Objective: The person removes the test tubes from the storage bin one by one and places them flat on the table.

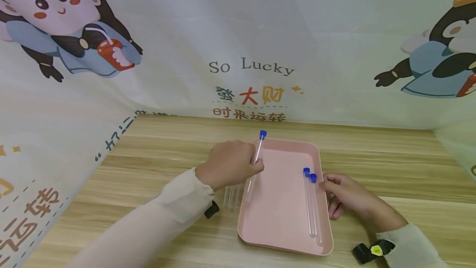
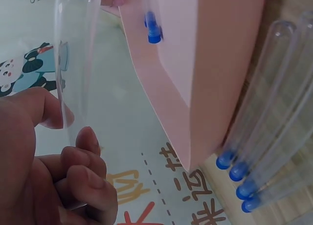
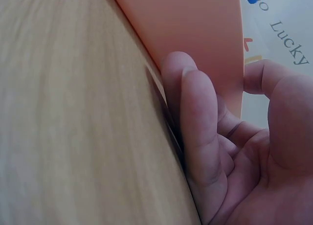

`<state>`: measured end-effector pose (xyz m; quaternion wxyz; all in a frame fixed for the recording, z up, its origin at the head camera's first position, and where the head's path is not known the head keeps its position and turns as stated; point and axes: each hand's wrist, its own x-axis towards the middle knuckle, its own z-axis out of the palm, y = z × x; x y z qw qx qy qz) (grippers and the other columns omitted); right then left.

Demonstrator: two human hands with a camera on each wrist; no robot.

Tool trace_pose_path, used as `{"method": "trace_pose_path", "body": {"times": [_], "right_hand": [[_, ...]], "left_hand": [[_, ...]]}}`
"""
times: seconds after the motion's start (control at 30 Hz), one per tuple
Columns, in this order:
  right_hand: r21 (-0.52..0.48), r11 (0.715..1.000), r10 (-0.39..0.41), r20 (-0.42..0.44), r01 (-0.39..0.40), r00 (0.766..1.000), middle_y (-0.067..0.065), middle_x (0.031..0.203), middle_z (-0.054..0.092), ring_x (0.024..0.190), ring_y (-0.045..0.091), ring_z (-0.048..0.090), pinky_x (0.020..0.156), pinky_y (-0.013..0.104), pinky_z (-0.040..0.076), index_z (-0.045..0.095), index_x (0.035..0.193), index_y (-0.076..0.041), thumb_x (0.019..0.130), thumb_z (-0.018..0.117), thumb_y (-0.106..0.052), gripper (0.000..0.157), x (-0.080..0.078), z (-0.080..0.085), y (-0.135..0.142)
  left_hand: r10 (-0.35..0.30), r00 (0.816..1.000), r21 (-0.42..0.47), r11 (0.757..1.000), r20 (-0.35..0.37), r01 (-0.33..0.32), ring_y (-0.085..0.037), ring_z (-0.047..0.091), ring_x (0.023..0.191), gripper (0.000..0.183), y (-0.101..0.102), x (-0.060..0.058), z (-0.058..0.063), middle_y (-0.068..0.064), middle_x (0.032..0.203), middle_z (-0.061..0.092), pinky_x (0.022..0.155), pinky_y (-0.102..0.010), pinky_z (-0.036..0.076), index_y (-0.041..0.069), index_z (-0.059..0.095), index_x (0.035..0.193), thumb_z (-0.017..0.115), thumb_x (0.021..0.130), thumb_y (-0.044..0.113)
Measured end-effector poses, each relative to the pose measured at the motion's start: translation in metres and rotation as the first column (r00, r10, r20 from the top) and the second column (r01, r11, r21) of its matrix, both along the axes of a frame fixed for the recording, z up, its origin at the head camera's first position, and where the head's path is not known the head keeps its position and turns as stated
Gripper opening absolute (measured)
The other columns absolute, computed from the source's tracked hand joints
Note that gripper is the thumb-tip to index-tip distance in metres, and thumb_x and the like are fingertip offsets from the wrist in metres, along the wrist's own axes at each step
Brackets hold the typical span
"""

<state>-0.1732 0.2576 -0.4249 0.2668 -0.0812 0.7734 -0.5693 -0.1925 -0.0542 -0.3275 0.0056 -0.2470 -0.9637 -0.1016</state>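
My left hand (image 1: 232, 163) pinches a clear test tube (image 1: 259, 149) between thumb and fingers, over the left side of the pink tray (image 1: 275, 245). The tube is tilted, blue cap up and away from me, its rounded end low inside the tray's left wall. Two more blue-capped test tubes (image 1: 310, 208) lie side by side along the tray's right side. At the right rim, my right hand (image 1: 346, 195) grips the tray's edge; in the right wrist view its thumb (image 3: 264, 78) is on the rim and its fingers (image 3: 198, 117) lie against the outer wall.
Several capped test tubes (image 2: 259, 102) lie in a row on the wooden table (image 1: 167, 152), just left of the tray and partly hidden by my left hand in the head view. A printed cloth (image 1: 178, 32) stands behind and along both sides of the table.
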Motion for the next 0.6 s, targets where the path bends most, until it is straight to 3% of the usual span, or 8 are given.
{"method": "trace_pose_path", "body": {"times": [0.3,0.6], "right_hand": [[0.005,1.0,-0.001,-0.001,0.001,1.0,0.004,0.067,0.065,0.052,0.012,0.064,0.049,0.03,0.055,0.053,0.109,0.006,0.1,0.048,-0.023,0.031,0.0,0.001,0.0],[0.003,1.0,-0.002,0.0,0.002,1.0,0.004,0.067,0.065,0.052,0.011,0.064,0.049,0.029,0.055,0.053,0.108,0.006,0.1,0.048,-0.023,0.031,0.0,0.0,0.0]], "left_hand": [[0.015,1.0,0.019,1.0,-0.007,-0.015,-0.005,0.025,0.05,0.042,-0.018,0.0,-0.006,0.013,0.048,0.023,0.045,-0.026,0.018,0.023,0.032,0.051,0.053,0.087,0.028],[0.034,0.999,0.022,0.999,0.019,-0.034,-0.005,0.03,0.049,0.045,-0.033,0.0,-0.011,0.012,0.051,0.032,0.044,-0.027,0.023,0.023,0.037,0.052,0.055,0.093,0.034]]}}
